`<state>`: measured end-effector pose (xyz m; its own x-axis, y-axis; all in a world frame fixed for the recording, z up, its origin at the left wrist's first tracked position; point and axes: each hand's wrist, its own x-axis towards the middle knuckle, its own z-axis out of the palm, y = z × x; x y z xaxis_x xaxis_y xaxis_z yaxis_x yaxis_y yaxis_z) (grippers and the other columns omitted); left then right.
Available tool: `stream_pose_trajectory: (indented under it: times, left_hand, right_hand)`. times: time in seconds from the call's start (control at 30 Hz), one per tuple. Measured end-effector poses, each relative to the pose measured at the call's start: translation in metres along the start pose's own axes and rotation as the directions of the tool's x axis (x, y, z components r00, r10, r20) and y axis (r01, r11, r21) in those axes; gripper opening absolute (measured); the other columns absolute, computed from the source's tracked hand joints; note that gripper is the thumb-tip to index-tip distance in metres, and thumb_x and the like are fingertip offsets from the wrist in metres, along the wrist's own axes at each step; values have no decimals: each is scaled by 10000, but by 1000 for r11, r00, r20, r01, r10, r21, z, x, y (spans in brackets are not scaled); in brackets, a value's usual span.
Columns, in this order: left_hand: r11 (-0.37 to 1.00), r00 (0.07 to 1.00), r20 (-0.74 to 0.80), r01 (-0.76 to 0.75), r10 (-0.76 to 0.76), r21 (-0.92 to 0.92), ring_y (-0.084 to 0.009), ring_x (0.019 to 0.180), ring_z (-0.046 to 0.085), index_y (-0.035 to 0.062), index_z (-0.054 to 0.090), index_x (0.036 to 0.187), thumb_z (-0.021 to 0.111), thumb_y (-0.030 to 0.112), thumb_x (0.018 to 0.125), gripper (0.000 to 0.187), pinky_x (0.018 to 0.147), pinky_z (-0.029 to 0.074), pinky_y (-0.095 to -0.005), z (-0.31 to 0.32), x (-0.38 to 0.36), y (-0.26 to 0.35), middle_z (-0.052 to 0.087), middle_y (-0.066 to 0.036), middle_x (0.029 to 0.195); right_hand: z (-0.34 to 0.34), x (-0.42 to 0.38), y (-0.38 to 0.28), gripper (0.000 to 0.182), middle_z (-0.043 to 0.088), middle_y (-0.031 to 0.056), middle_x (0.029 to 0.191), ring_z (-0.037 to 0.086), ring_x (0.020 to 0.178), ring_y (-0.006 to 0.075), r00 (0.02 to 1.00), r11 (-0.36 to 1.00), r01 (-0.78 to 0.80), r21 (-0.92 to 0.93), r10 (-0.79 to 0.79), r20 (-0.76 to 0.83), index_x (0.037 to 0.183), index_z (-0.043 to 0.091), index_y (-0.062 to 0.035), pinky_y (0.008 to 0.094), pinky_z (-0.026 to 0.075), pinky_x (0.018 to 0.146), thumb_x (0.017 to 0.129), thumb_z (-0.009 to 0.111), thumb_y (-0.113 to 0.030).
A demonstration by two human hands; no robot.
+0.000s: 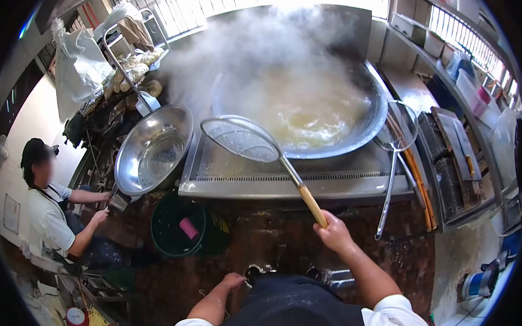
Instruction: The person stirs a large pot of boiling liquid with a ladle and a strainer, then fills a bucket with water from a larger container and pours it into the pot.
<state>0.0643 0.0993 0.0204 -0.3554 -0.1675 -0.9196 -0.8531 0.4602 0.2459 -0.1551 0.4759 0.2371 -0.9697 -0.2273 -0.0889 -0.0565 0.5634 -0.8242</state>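
Steam veils the pot [330, 152]; my right hand [333, 234] clasps the mesh strainer [241, 139] by its wooden handle [313, 206]; my left hand's [233, 280] grip, I can't tell.

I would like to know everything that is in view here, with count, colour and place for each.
Pan: 1, grey, steaming, on stove
Stove: 1, silver, centre
Basin: 1, silver, left of pan
Wooden-handled strainer: 1, silver, in right grip
Metal strainer: 1, silver, right of pan
Rods: several, orange-brown, beside metal strainer
Bucket: 1, dark green, below basin
Pink item: 1, inside bucket
Scale: 1, red, lower left
Bag: 1, white, upper left
Shelf items: count unclear, mixed, right
Co-worker: 1, white shirt, left
Apron: 1, dark, bottom
Right hand: 1, bare
Left hand: 1, bare
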Motion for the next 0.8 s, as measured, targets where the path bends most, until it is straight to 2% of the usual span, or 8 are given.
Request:
stream_pose_trajectory:
  times: [0.07,0.2,0.43,0.53,0.6,0.7,0.73,0.8]
  left_hand:
    - [984,992,-38,-128,124,-120,-120,588,571,94,724,858,666,385,827,298,536,459,-316,29,-4,10,623,-19,665]
    - [959,956,-72,-283,284,27,-130,594,573,84,724,879,664,379,831,304,596,467,-300,57,-26,24,616,-19,651]
    - [996,997,2,-71,71,-45,-126,624,580,89,713,802,662,376,837,294,634,485,-301,43,5,-24,629,-34,673]
    - [959,984,-84,134,-159,-249,-132,685,594,105,703,952,658,465,843,379,667,493,-299,53,-23,-27,667,-45,831]
    - [868,999,26,-7,24,-496,-151,821,606,110,628,1152,620,579,843,562,713,491,-294,57,-82,53,660,-47,1030]
    - [832,928,149,-226,342,-506,-171,984,581,113,542,1286,551,620,871,655,797,479,-322,65,-103,151,606,-51,1221]
    - [758,864,182,-288,469,-585,-203,1164,526,112,455,1391,505,589,909,680,948,419,-389,68,-123,190,544,-62,1337]
    - [611,809,131,-315,573,-726,-193,1115,551,93,514,1299,519,529,926,573,943,431,-392,77,-126,251,579,-55,1262]
  right_hand:
    - [-8,0,9,401,660,195,973,623,929,391,999,999,39,23,-40,34,1219,553,-152,472,507,781,839,638,-250]
    - [-15,5,17,408,668,175,975,628,916,391,999,998,52,-31,-52,16,1210,565,-147,446,510,783,828,653,-262]
    - [-16,-6,40,412,671,171,972,636,925,373,997,1000,-2,12,1,81,1205,578,-177,453,511,800,821,647,-310]
    - [-18,-16,36,437,674,159,978,635,927,371,993,997,-50,-56,56,104,1220,568,-176,455,509,800,814,652,-315]
    - [-16,-21,29,440,672,157,987,641,935,345,992,997,-57,-56,63,107,1221,573,-159,422,506,808,813,659,-298]
    - [1,-25,26,441,669,150,1009,651,939,305,994,999,-46,-15,47,101,1221,575,-123,384,504,813,816,664,-273]
    - [8,-27,27,441,667,147,1021,654,936,290,997,999,-35,27,33,76,1220,572,-104,380,506,810,820,662,-266]
    - [25,-25,30,467,663,146,1018,652,931,272,995,994,-18,111,7,97,1241,550,-85,373,506,804,823,665,-259]
